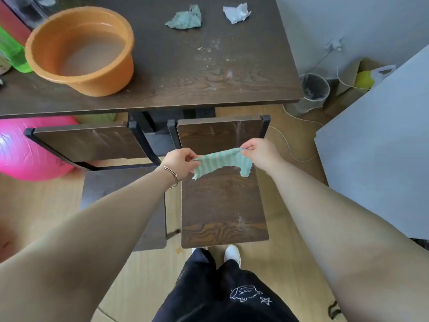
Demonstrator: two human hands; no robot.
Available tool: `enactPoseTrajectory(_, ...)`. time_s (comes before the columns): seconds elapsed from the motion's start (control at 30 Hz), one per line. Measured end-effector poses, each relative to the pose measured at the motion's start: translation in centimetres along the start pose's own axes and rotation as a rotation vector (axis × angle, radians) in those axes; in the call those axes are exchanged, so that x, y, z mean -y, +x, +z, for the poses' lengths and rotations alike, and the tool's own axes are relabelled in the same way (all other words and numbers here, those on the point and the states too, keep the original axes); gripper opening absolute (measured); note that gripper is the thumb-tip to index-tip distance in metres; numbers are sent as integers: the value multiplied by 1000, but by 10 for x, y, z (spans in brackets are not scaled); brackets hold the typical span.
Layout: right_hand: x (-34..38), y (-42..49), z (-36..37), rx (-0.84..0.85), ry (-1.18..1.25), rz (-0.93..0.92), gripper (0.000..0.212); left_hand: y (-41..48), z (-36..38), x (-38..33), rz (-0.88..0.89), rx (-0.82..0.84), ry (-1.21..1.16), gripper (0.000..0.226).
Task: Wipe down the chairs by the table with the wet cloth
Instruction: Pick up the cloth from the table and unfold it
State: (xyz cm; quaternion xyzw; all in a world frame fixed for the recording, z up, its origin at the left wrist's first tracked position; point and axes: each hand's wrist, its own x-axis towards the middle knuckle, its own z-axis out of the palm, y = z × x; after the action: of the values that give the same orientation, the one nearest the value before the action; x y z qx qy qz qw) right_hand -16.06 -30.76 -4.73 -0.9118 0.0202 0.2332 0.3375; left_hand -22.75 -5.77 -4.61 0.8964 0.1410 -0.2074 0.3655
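Together, left hand (180,161) and right hand (259,152) pinch the cloth (222,162) (green-striped) above the chair (224,205).

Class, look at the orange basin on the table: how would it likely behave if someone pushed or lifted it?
The basin holds murky water, so it is probably heavy for its size and would slosh if shoved. Its walls look like thin plastic, so they may flex under a one-handed lift. Near the table edge, it could tip off.
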Motion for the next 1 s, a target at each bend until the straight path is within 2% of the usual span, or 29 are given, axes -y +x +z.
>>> enactPoseTrajectory(0.17,-67,-13,42,135,-15,31,16,-26,74,38,-114,44,-20,6)
enactPoseTrajectory(0.47,-175,-23,117,227,25,95,10,-30,181,108,-214,83,-71,10)
enactPoseTrajectory(0.63,-215,-18,157,242,54,141,11,-21,221,140,-225,115,-59,6)
enactPoseTrajectory(1.0,-263,32,218,126,116,209,12,46,276,191,-237,134,17,8)
